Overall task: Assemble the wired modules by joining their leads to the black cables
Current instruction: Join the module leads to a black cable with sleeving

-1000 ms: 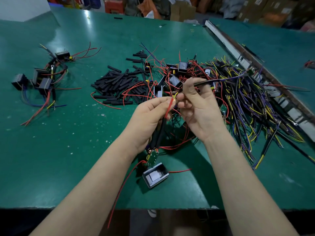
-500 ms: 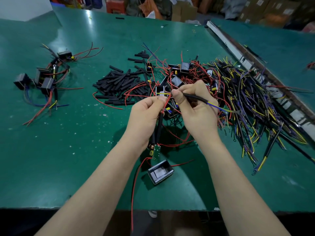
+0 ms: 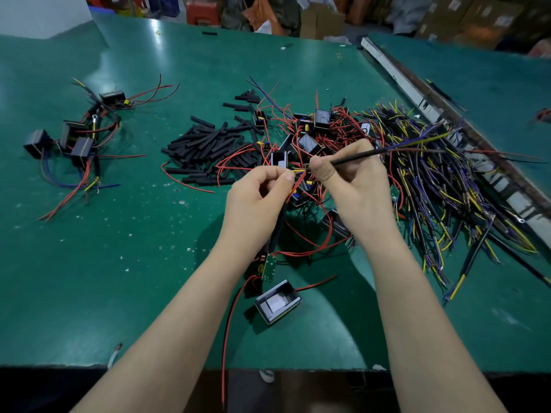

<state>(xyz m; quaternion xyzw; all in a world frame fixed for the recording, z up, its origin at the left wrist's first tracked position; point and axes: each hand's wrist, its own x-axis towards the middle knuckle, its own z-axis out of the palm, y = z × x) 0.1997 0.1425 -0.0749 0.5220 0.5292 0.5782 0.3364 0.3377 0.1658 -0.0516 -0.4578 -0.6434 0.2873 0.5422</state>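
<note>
The left hand (image 3: pixel 259 195) pinches the module's lead (image 3: pixel 299 172); the right hand (image 3: pixel 351 180) pinches a black cable (image 3: pixel 357 156). Best keep both bare ends aligned and overlapping before twisting them.

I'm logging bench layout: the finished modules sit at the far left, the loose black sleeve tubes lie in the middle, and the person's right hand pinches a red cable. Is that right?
Not quite. The head view shows the right hand pinching a thin black cable, not a red one. The rest holds: the black box-shaped modules with red leads sit at the far left, and the loose black sleeve tubes lie mid-table.
</note>
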